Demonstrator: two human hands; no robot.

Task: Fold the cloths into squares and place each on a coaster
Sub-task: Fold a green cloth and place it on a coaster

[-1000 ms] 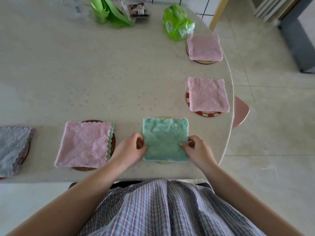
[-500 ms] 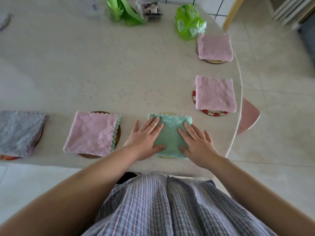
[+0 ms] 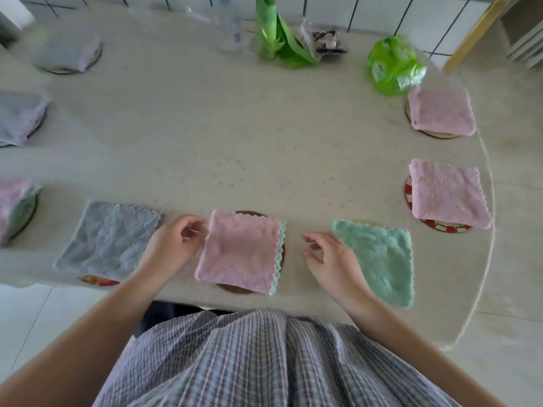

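Far left, partly cut off: a folded pink-and-green cloth [image 3: 13, 204] on a dark round coaster, w/ two blurred grey folded cloths [image 3: 20, 116] further back on their own coasters. Next, the grey folded fleece cloth [image 3: 107, 240] sits on a red-patterned coaster [image 3: 98, 279] that only peeks out at the near edge, so it's off-centre.

Left hand [image 3: 173, 245]: fingers loosely curled, holding nothing, fingertips just beside the left edge of the pink folded square cloth w/ green scalloped trim [image 3: 239, 254]. That cloth lies on a dark brown round coaster [image 3: 249, 214], slightly skewed.

Right hand [image 3: 329, 254]: fingers apart & relaxed, empty, between the pink cloth and the mint-green folded fleece cloth [image 3: 379, 261], which covers a pale coaster [image 3: 363, 222] almost fully.

Step in hand, prob.: squaring up the pink cloth. To do it well: pinch both side edges at once, rotate a touch so edges run parallel to the counter [image 3: 205, 136] edge, centre it over the coaster, then press flat so layers don't spring open. Avoid dragging, since the coaster may slide too.

Right side: two more pink folded cloths [image 3: 448, 195] on coasters, look done.
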